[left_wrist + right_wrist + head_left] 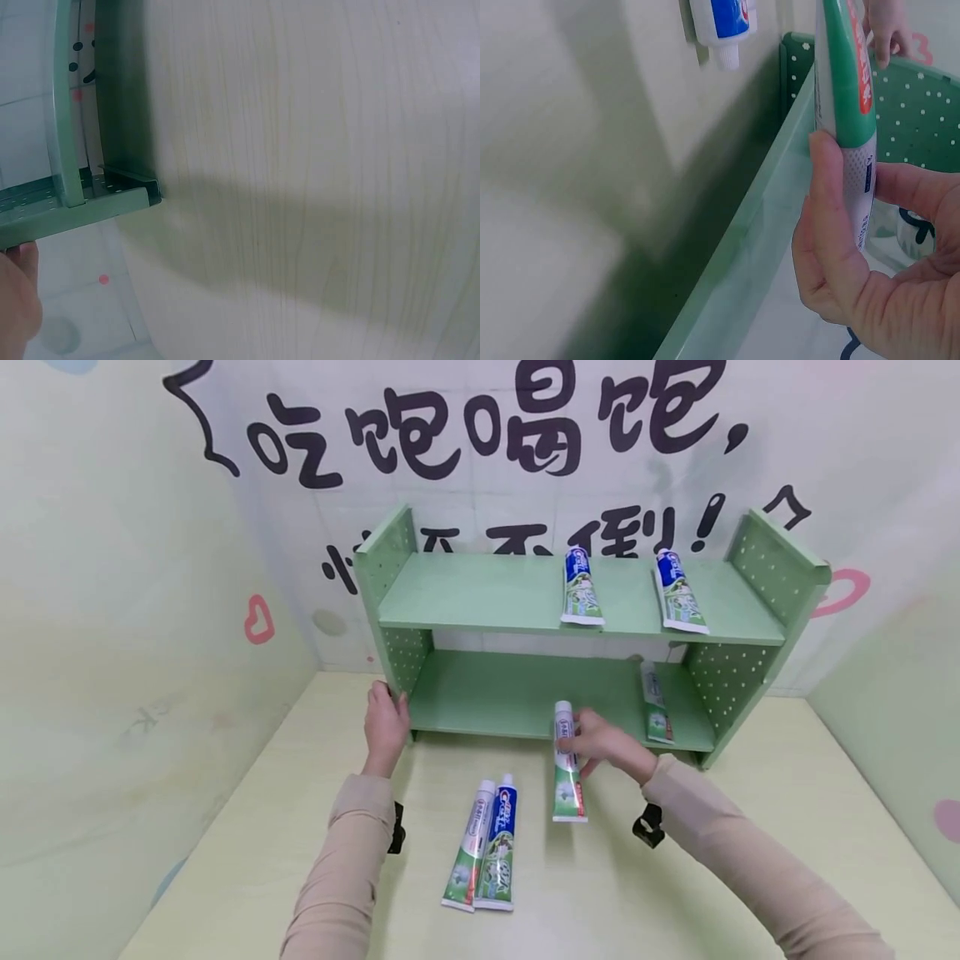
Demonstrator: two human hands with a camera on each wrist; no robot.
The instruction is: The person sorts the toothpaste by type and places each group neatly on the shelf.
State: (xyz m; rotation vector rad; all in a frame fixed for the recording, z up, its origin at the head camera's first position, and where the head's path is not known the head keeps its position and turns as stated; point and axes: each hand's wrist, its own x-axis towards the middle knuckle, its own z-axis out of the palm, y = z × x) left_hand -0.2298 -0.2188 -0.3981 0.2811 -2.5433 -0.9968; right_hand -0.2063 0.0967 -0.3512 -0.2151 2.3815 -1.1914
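My right hand (603,742) pinches a white and green toothpaste tube (567,789) between thumb and fingers, cap end up, in front of the shelf's lower board. The right wrist view shows the thumb and fingers on either side of the tube's white part (857,176). At the far left, my left hand (386,727) holds the front edge of the side panel of the green shelf rack (480,689). Only part of that hand (19,300) shows in the left wrist view. Below on the table lie a white and green tube (470,852) and a blue and green tube (498,852), side by side, overlapping.
On the upper board, two blue and green toothpaste tubes (581,589) (681,593) lie with caps toward the back. A white and green tube (655,703) lies at the right of the lower board. The rack stands on a pale wooden table (247,860) against walls with black lettering.
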